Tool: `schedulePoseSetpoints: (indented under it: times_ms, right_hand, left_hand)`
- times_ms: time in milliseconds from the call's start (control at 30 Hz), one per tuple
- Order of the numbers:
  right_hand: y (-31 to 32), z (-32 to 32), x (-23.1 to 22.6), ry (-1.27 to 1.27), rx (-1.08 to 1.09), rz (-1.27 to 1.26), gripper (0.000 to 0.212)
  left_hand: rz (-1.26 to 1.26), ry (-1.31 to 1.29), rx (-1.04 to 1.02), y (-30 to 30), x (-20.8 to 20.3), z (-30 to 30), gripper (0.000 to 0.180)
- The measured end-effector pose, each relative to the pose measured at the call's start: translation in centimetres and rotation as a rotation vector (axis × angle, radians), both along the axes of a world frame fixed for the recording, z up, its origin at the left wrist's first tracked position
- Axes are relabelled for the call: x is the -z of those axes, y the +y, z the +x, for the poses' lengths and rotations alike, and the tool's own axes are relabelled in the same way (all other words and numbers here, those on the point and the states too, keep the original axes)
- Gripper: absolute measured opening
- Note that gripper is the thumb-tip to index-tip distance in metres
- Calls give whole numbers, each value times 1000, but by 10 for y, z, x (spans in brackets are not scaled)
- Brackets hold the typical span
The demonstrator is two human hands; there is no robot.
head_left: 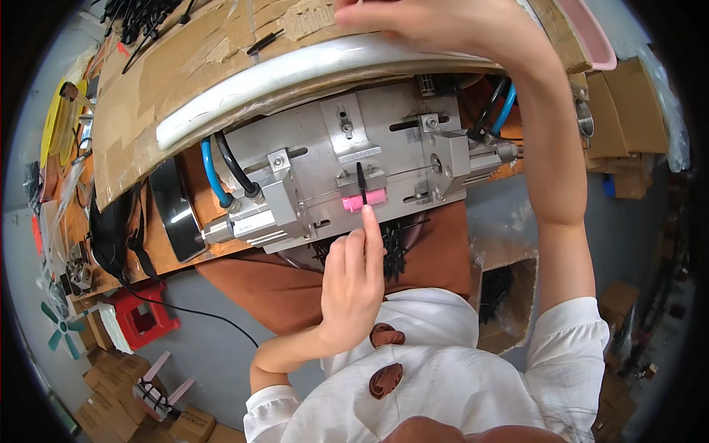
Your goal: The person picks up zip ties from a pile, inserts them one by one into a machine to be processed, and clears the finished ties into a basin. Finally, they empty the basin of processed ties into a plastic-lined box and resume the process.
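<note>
My left hand (353, 284) points forward, its index finger stretched out and the other fingers curled. That fingertip touches the lower end of a thin black stick-like piece (361, 177), which lies across a pink cylinder (364, 200). The cylinder sits at the front of a small metal block, between two metal cylinders (269, 214) on a steel plate (295, 166). At the top edge, my right hand (391, 18) reaches over the cardboard, its visible fingers bent together; the picture's edge cuts off the tips, and whatever they hold cannot be made out.
A cardboard-covered shelf (199, 66) with a white padded edge overhangs the plate. Black sticks lie on it and more (395, 255) over my lap. Blue and black hoses (214, 173) run to the cylinders. A phone (176, 210) lies left; a red stool (144, 314) and an open box (509, 303) stand below.
</note>
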State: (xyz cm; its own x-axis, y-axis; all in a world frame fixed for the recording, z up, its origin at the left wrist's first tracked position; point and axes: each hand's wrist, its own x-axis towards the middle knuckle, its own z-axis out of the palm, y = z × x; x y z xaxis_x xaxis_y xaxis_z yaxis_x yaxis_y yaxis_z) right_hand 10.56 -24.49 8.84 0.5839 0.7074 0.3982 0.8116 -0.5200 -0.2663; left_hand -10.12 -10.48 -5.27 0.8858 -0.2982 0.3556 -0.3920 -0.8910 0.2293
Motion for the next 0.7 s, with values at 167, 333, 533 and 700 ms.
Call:
schedulePoseSetpoints:
  times_ms: [167,333,533,700]
  right_hand:
    - [-27,-36,-17,465,336,348,25]
    - [-41,-99,46,250,194,615,17]
    - [-18,-177,131,126,171,372,60]
    - [0,-178,158,186,186,294,64]
  left_hand:
    - [9,-4,-1,-10,8,9,67]
    - [13,152,52,2,-13,8,64]
    - [-10,-421,-108,84,-90,158,21]
    - [-32,-274,-36,151,-87,270,29]
